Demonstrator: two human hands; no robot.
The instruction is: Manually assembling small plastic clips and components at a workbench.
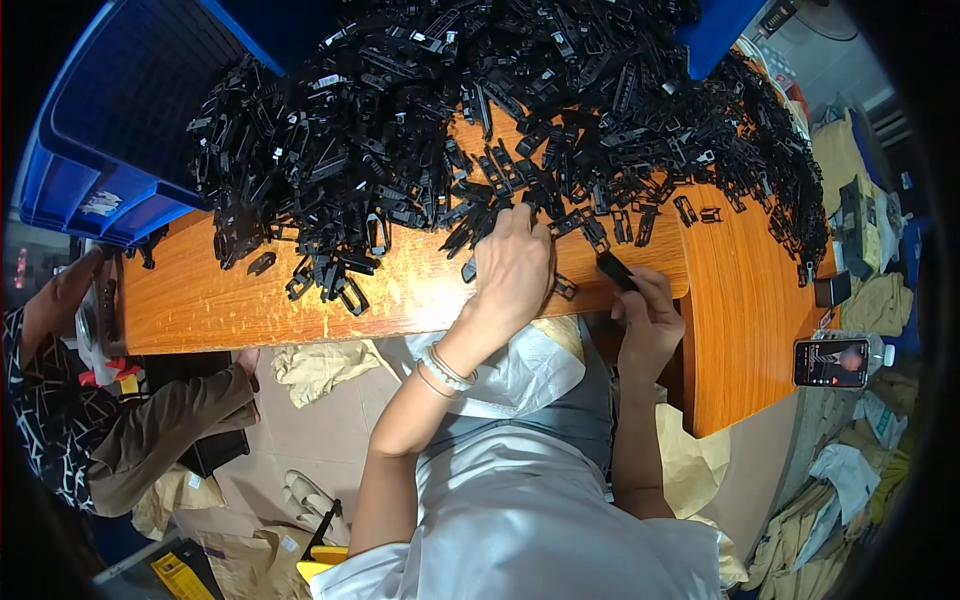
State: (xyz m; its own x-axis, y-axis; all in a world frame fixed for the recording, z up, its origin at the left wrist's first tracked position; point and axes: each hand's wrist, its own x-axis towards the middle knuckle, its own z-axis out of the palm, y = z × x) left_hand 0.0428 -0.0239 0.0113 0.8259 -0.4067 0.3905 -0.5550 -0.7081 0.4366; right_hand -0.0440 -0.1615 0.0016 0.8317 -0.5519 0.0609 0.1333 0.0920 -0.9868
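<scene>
Head view: right hand fingers pinch one black clip; left hand fingers unclear.

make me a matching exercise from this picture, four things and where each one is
Things:
1. left hand
2. right hand
3. blue plastic crate
4. smartphone with lit screen

Places:
A. at the orange wooden table's right end, near its edge
B. at the table's far left corner
C. at the near edge of the heap of small black plastic clips
D. at the table's front edge, pinching one black clip

Pairs: 1-C, 2-D, 3-B, 4-A
</scene>
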